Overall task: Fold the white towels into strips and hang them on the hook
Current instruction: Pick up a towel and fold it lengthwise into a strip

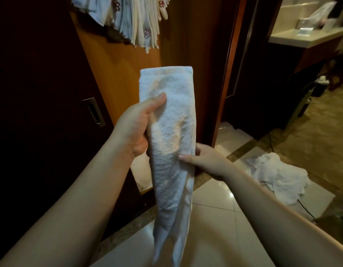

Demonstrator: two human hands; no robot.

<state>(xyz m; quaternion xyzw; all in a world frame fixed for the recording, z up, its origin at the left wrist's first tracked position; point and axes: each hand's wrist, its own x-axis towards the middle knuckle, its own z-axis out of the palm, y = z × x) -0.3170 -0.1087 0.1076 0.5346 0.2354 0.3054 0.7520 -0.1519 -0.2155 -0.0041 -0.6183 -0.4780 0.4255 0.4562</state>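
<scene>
A white towel (171, 135), folded lengthwise into a narrow strip, hangs in mid-air at the centre of the view, in front of a wooden door (112, 60). Its folded top end stands above the hands, square-edged, and its lower end trails down toward the near edge, where the layers part a little.

The left hand (136, 128) holds the strip on its left side, high up: the thumb presses on the front of the cloth and the fingers are curled round behind it, so this grip is closed on the towel. The right hand (203, 160) takes the strip lower down on its right edge, the thumb on the front and the fingers behind, pinching the cloth.

Above, at the far top of the door, a bunch of folded towels (139, 20) hangs down, some with a small red flower mark; what they hang from is out of view. On the tiled floor (224, 218) to the right lies a loose heap of white towels (280, 176). Far right, a pale bench (301, 38) carries small items, too blurred to name. A metal recessed handle (94, 110) sits in the dark panel at left.
</scene>
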